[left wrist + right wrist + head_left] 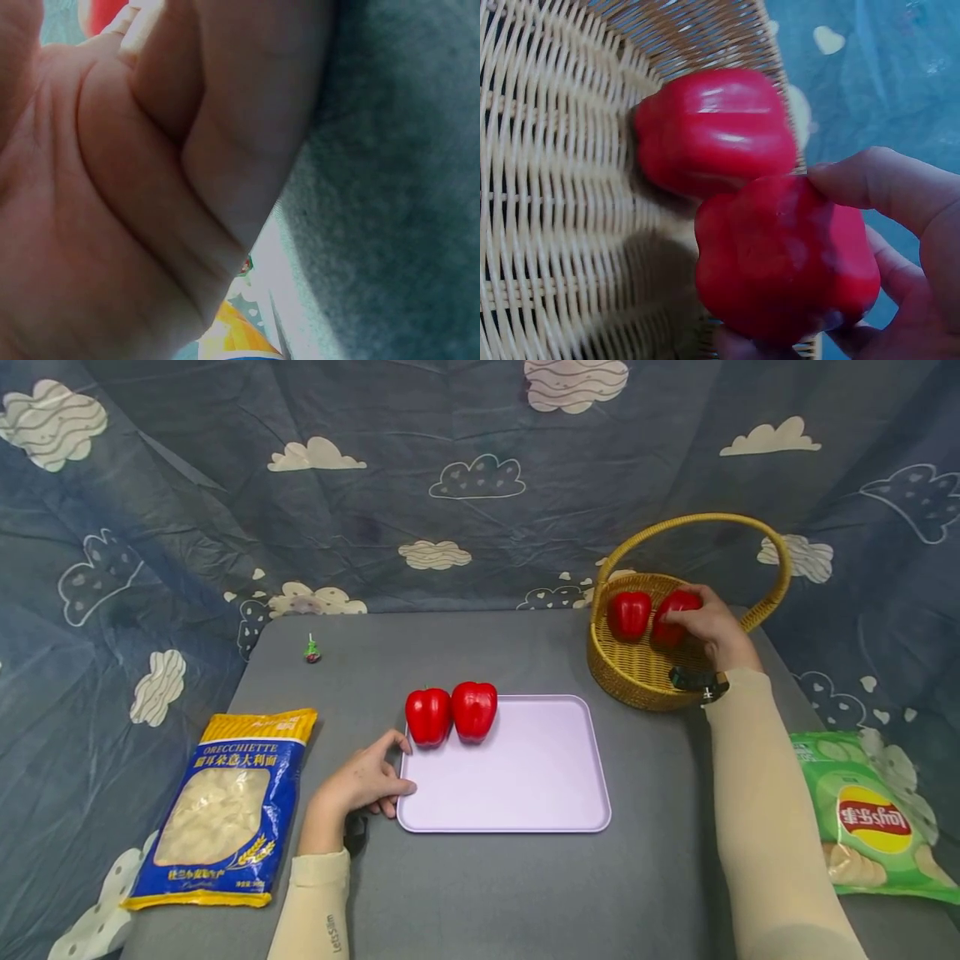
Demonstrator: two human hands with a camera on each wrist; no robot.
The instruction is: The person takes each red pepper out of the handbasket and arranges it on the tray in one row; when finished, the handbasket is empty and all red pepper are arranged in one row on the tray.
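My right hand [712, 622] grips a red bell pepper [787, 259] inside the wicker basket [637, 689], thumb on one side and fingers curled round the other. Another red bell pepper [629, 615] lies beside it against the basket's back wall. At the left edge of the lilac tray [517, 777], my left hand [367, 777] touches the rim, thumb and forefinger spread apart. Two more red peppers, one left [428, 717] and one right [474, 712], sit side by side in the tray's far left corner. The left wrist view mostly shows the palm [97, 225].
A blue and yellow bag of orecchiette [217, 810] lies on the left. On the right, a green chip bag [873, 818] lies partly behind the right sleeve. A tiny green figure [312, 649] stands at the back left. The basket's tall handle [693, 518] arches over its opening.
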